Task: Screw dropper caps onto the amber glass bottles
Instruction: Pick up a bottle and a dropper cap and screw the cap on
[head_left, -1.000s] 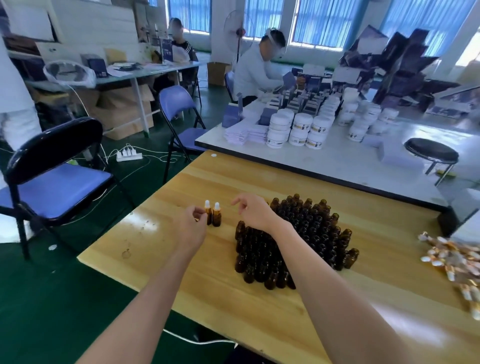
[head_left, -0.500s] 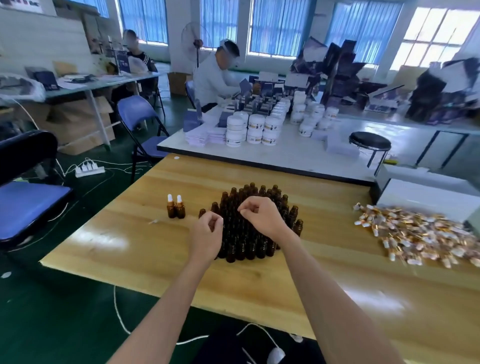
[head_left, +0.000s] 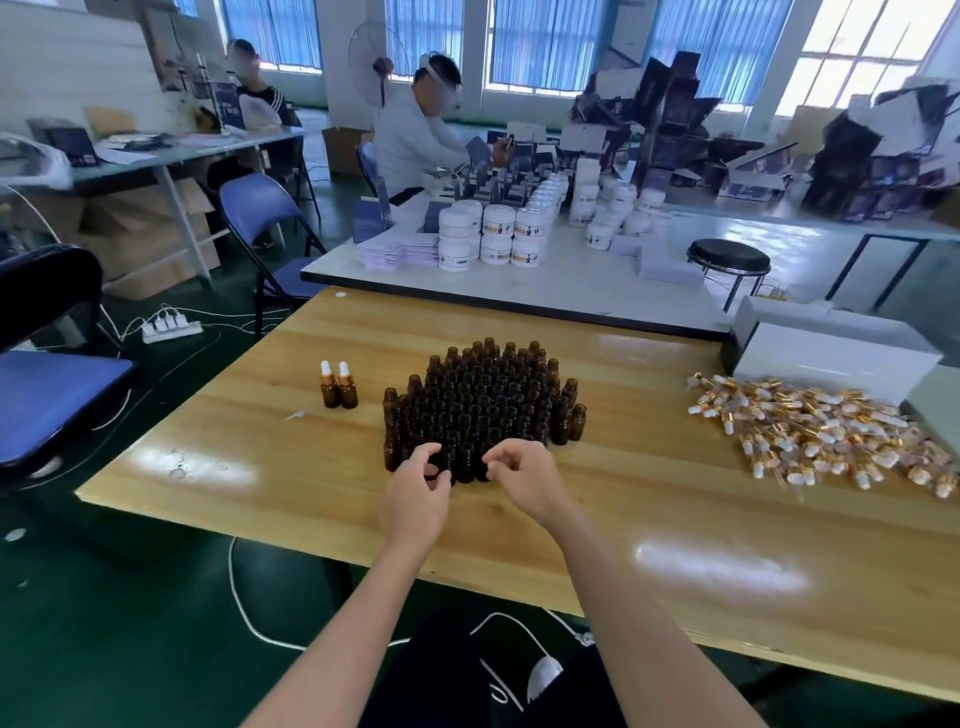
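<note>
Bottle-picking step, judged: left hand (head_left: 415, 493) curled over the front row of the amber bottles (head_left: 480, 405) just ahead of both hands, grip unclear, right hand (head_left: 524, 478) half-curled and empty, next needing a cap from the dropper caps (head_left: 810, 431) well right.

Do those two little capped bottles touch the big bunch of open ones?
Apart. The head view shows a strip of bare table between the two capped bottles and the cluster of open bottles.
</note>
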